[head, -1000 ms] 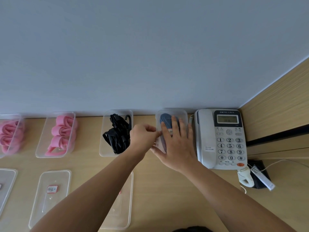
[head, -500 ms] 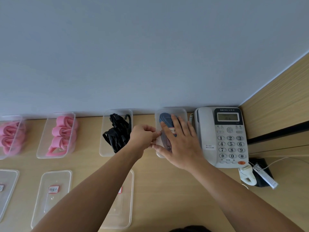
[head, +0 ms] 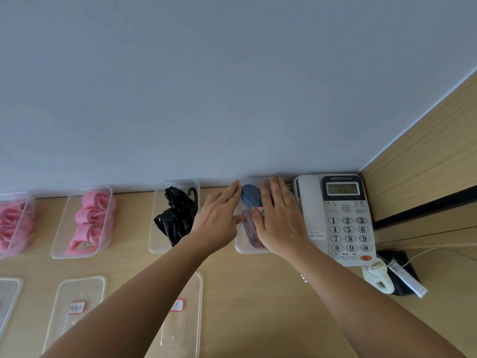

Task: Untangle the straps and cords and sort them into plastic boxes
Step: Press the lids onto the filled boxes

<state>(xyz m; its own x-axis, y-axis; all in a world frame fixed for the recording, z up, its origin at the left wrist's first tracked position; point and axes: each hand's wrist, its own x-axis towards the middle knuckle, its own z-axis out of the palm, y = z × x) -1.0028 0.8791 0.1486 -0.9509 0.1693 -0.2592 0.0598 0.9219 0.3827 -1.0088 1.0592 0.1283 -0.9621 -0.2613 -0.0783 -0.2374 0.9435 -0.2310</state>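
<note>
A person is pressing both hands flat on a lidded clear box standing at the back of a wooden table, against a grey wall. The right hand is lying palm down over the right half of the lid, fingers straight and slightly spread. The left hand is resting along the box's left edge, fingers straight and together, its thumb reaching onto the lid. Neither hand is pinching or gripping anything. Between them a red-edged label is showing on the lid.

Through the plastic, a folded blue strap is lying at the far end of the box and a coiled pink cord nearer the person.

Just to the right, a grey phone is sitting beside the box. To the left, black straps are filling a second, uncovered box, and rolled pink straps are sitting in a third; more pink rolls are showing at the frame's left edge. Loose lids are lying flat along the table's near side, partly under the person's left forearm.
</note>
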